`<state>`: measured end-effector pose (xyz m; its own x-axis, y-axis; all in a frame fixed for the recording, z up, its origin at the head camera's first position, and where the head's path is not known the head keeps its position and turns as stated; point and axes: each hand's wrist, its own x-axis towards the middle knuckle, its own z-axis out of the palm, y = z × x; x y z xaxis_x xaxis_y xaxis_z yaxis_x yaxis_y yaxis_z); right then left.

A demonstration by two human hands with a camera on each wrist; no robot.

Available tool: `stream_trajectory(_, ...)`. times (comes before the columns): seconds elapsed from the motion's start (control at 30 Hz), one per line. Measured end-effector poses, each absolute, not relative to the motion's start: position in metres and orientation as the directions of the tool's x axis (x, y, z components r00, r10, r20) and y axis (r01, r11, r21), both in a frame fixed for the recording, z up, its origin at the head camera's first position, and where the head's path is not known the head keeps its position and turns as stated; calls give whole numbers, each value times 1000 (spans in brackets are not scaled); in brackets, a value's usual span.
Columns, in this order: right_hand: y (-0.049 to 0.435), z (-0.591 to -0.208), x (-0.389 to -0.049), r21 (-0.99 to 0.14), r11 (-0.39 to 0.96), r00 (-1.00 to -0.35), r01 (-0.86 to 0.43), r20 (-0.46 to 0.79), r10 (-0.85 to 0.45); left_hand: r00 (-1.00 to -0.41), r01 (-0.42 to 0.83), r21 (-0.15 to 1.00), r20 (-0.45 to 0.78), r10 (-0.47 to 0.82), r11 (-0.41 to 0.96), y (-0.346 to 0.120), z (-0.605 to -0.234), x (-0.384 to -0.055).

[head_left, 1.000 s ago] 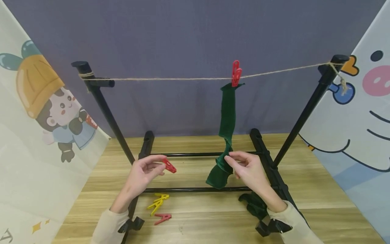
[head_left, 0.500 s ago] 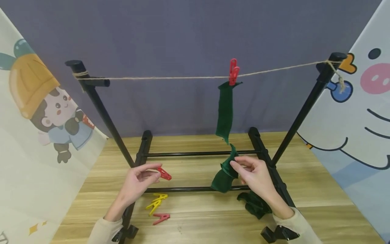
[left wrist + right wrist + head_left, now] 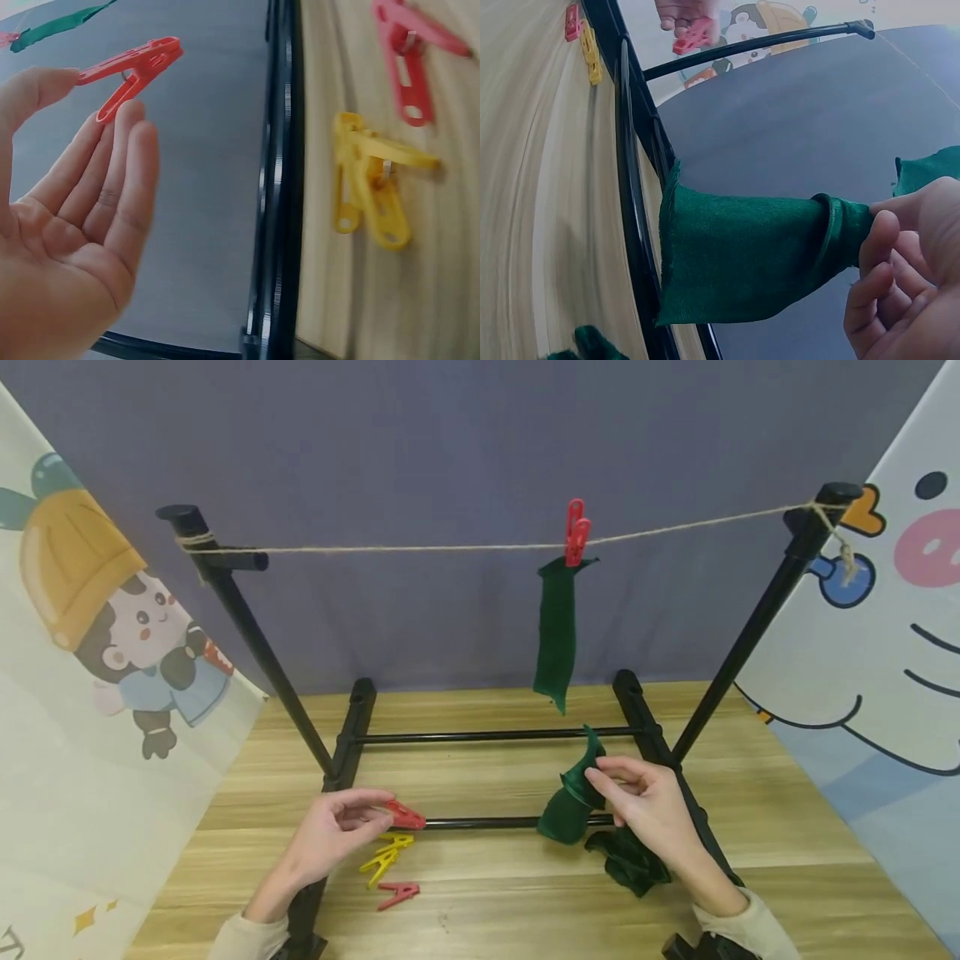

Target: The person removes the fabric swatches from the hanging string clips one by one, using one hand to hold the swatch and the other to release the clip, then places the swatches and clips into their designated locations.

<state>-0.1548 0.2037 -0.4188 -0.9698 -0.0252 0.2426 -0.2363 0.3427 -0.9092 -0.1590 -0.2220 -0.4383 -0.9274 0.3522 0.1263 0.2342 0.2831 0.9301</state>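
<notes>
My left hand pinches a red clothespin between thumb and fingertips, over the front crossbar in the head view. In the left wrist view that clothespin has its handles held between thumb and fingers. With thumb and forefinger my right hand pinches a bunched strip of green cloth, whose free end hangs down to the left. Above it, a second green strip hangs from the string, clipped by another red clothespin. A gap shows between the two strips.
A twine line spans two black posts of a frame. On the wooden table lie two yellow clothespins, a red clothespin and a crumpled dark green cloth. A printed cartoon sheet stands on each side.
My right hand has carried its green cloth down and right, away from the hanging strip. My left hand has lowered with the red clothespin.
</notes>
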Motion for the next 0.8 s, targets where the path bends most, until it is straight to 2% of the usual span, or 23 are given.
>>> stream_trajectory(0.4, 216, -421, -143, -889, 391, -969, -238, 247, -26, -924, 139, 911, -20, 381, 387, -223, -455, -149)
stream_trajectory(0.8, 225, -440, -139, -875, 448, -983, -181, 181, -43, -921, 112, 899, -67, 384, 423, -224, -467, -144)
